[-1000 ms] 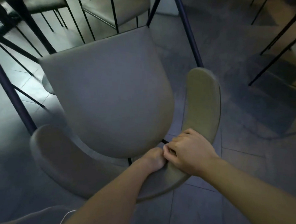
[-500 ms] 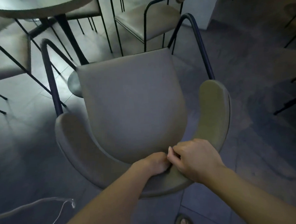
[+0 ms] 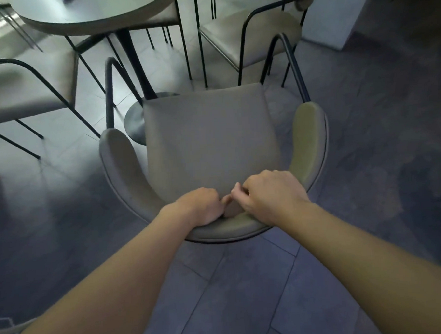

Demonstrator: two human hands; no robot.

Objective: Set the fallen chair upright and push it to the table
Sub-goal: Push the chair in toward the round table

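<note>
A grey padded chair point(image 3: 207, 139) with a curved backrest and black metal legs stands upright in front of me, its seat facing the round table point(image 3: 91, 12) at the top left. My left hand point(image 3: 201, 208) and my right hand point(image 3: 272, 197) both grip the top of the curved backrest, side by side, thumbs nearly touching. The table's black post and round foot point(image 3: 134, 120) are just beyond the seat's far left corner.
Another chair point(image 3: 18, 85) stands at the left of the table and one more chair point(image 3: 248, 35) at the far right of it. A white planter box point(image 3: 334, 15) sits at the top right. Tiled floor surrounds the chair.
The chair has come up to level and now sits farther from me, nearer the table. Both hands keep their grip on the backrest. The table has come into view.
</note>
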